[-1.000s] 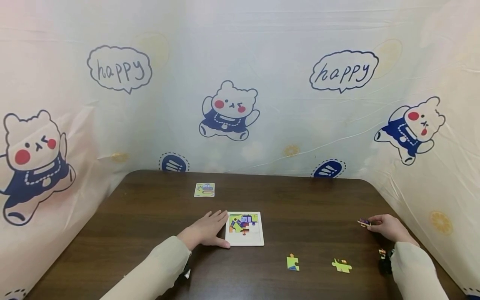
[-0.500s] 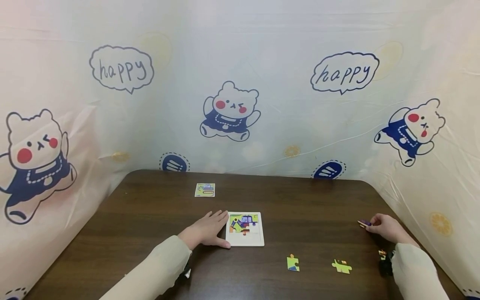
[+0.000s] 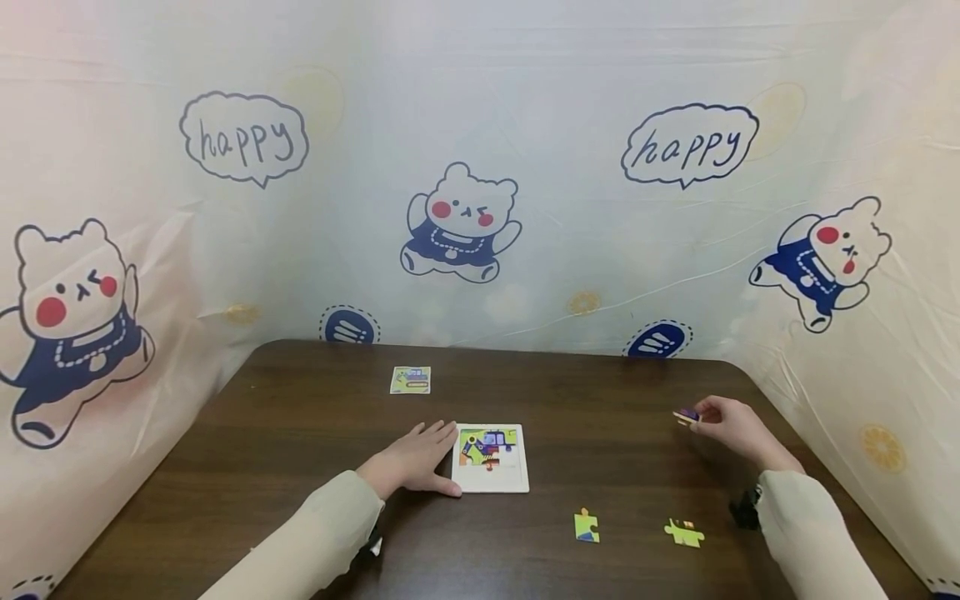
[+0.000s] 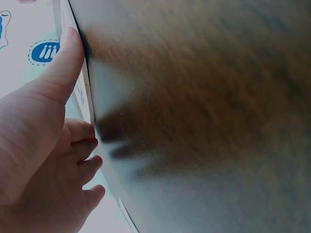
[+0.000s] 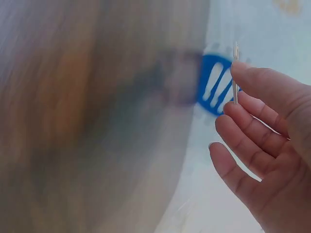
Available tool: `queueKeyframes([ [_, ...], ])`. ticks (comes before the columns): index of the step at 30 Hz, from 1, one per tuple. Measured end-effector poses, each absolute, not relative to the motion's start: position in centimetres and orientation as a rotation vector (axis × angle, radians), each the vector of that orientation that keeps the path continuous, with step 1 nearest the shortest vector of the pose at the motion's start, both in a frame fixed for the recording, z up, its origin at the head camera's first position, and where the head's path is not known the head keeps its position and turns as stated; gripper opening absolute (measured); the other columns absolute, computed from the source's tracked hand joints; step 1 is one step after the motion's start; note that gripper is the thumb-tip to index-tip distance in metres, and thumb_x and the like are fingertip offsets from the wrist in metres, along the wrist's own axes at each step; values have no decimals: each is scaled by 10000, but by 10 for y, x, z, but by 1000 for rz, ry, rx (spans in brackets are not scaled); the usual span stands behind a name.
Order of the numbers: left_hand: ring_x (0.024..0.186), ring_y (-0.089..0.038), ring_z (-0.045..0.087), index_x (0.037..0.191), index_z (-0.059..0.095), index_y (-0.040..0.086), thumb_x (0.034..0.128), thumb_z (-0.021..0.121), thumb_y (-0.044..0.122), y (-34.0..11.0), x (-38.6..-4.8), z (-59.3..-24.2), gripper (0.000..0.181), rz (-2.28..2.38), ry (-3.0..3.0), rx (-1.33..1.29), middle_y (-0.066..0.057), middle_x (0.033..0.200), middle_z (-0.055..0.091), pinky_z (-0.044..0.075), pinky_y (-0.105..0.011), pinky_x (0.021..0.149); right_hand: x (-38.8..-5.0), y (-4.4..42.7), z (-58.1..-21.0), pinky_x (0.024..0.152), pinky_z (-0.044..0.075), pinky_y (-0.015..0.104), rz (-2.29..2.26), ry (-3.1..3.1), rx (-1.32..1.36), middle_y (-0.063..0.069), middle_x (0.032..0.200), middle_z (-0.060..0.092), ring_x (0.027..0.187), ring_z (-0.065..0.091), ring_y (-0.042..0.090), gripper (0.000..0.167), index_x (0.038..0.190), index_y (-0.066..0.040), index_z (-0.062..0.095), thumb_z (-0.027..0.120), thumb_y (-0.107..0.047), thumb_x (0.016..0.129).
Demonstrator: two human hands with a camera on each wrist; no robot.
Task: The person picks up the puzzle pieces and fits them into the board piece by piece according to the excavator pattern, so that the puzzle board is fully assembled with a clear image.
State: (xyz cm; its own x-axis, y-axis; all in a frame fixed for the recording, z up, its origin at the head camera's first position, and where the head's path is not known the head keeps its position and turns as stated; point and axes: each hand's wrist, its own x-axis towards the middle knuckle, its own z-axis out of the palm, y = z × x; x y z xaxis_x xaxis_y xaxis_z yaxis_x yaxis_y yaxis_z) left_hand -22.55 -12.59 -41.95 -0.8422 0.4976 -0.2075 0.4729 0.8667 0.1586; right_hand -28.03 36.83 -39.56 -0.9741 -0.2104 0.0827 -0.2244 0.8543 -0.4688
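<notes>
My right hand (image 3: 738, 429) pinches a jigsaw puzzle piece (image 3: 685, 415), purple on its face, above the right part of the table. In the right wrist view the piece (image 5: 235, 51) appears edge-on between thumb and fingertips. Fingers spread, my left hand (image 3: 412, 461) lies against the left edge of a white puzzle tray (image 3: 491, 483). Its thumb touches the near-left corner and its fingertips the far-left one. Joined pieces (image 3: 480, 447) with a digger picture fill the tray's upper left. The left wrist view shows the thumb (image 4: 65, 65) along the tray's edge.
Two loose yellow-green pieces lie on the table: one with a blue corner (image 3: 585, 527), another (image 3: 683, 532) farther right. A small picture card (image 3: 411, 380) sits at the back left. A patterned curtain (image 3: 570, 167) hangs behind the dark wooden table (image 3: 300, 433).
My right hand has lifted the purple piece and carried it left and away from me. A small piece seen by the right wrist earlier is now hidden. The left hand stays put.
</notes>
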Motion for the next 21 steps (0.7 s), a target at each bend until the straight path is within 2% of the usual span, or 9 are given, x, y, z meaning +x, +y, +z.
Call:
queueKeyframes([
  [10,1342,-301,231,1402,333,-25,767,630,577,-126,-224,-417,924,161,2792,747,-145,1463,284,171,-469,1070,-288,303,-387,669,480,368,783,-2961,526,61,862,600,761,533,199,218,970,6,637,709,-120,807],
  [21,1344,-294,229,1405,336,-12,759,620,600,-126,-226,-421,934,148,2800,736,-136,1466,282,172,-465,1071,-282,238,-382,702,464,353,820,-2885,751,13,879,583,773,512,188,210,975,-49,649,728,-115,792],
])
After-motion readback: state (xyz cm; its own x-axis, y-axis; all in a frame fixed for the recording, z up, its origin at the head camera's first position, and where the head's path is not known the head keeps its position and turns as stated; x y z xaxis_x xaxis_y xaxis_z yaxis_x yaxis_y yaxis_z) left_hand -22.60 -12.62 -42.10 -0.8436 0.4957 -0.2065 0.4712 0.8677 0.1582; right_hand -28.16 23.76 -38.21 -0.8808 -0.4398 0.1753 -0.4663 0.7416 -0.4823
